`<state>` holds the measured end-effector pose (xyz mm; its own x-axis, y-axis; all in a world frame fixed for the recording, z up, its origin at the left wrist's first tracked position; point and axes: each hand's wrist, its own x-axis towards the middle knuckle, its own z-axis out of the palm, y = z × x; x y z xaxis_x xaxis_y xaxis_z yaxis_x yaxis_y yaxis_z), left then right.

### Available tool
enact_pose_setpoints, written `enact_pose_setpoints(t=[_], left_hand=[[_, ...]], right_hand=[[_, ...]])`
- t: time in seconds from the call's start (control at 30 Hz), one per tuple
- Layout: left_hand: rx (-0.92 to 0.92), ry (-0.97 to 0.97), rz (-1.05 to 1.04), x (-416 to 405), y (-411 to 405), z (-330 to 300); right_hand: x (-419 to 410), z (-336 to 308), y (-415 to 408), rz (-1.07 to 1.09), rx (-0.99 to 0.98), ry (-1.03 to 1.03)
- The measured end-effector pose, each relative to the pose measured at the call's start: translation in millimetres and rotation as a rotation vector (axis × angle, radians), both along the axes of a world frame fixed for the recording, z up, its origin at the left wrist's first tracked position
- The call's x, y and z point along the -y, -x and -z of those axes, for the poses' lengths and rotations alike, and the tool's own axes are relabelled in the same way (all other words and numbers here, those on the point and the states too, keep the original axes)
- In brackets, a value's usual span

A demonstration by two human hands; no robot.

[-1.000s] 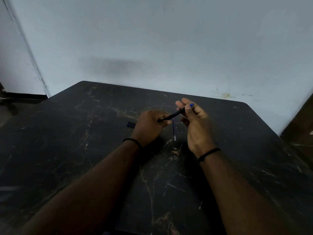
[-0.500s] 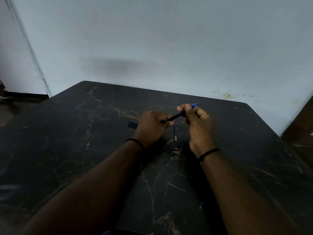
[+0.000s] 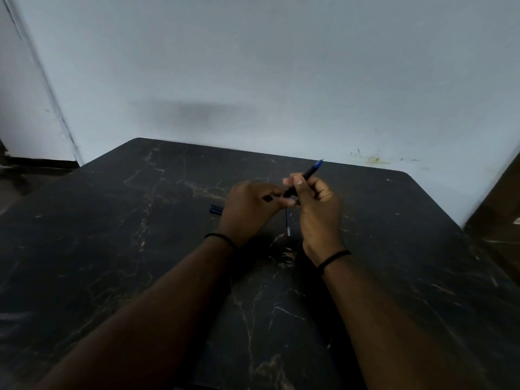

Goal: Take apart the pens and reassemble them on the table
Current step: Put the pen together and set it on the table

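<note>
A dark pen point(image 3: 306, 174) with a blue tip slants up and to the right above the black marble table point(image 3: 140, 249). My right hand point(image 3: 318, 209) is closed around its barrel, thumb on top. My left hand point(image 3: 250, 209) pinches the pen's lower end, fingertips against my right hand. A thin refill point(image 3: 287, 225) lies on the table between my hands, partly hidden by them. Another dark blue pen part point(image 3: 216, 210) pokes out from behind my left hand.
A pale wall rises right behind the table's far edge. A dark brown piece of furniture point(image 3: 501, 209) stands at the right. The floor and a doorway corner point(image 3: 33, 164) show at the left.
My right hand has slid down the barrel and closed tighter, so more of the blue-tipped end sticks out above it. My left hand has stayed at the lower end.
</note>
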<state>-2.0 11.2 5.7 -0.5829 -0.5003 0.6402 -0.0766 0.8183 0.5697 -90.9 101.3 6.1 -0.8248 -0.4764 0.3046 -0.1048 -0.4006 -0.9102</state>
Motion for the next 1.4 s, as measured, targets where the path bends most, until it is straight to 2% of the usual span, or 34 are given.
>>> enact_pose_setpoints(t=[0.1, 0.17, 0.27, 0.33, 0.5, 0.67, 0.8, 0.9, 1.0, 1.07, 1.4], left_hand=[[0.045, 0.114, -0.268, 22.8, -9.5, -3.1], [0.225, 0.159, -0.52, 39.4, -18.0, -1.9], [0.583, -0.113, -0.799, 55.0, -30.5, 2.1], [0.645, -0.241, -0.813, 57.3, -35.9, 1.6], [0.726, -0.16, -0.765, 43.6, -35.9, -8.1], [0.687, -0.075, -0.655, 40.6, -32.3, -5.1], [0.445, -0.124, -0.542, 44.0, -22.0, -2.7], [0.289, -0.154, -0.431, 43.3, -15.0, -2.3], [0.165, -0.285, -0.326, 44.6, -12.0, 1.9], [0.134, -0.289, -0.28, 45.0, -12.1, 5.2], [0.115, -0.031, -0.263, 42.5, -13.5, 4.2]], right_hand=[[-3.9, -0.9, 7.2, 0.087, -0.06, -0.032], [-5.6, -0.1, 10.9, 0.083, -0.079, -0.067], [-5.0, 4.4, 10.1, 0.053, -0.15, -0.159], [-4.6, 6.5, 8.0, 0.024, -0.179, -0.197], [-4.1, 7.9, 3.9, -0.003, -0.239, -0.265], [-2.6, 11.6, 3.7, -0.013, -0.369, -0.32], [2.0, 14.8, 9.6, 0.034, -0.458, -0.422], [3.7, 14.6, 14.8, 0.034, -0.437, -0.443], [5.6, 15.6, 17.8, 0.056, -0.391, -0.422], [5.6, 16.9, 17.6, 0.06, -0.402, -0.433], [-1.2, 13.1, 13.5, 0.029, -0.487, -0.484]])
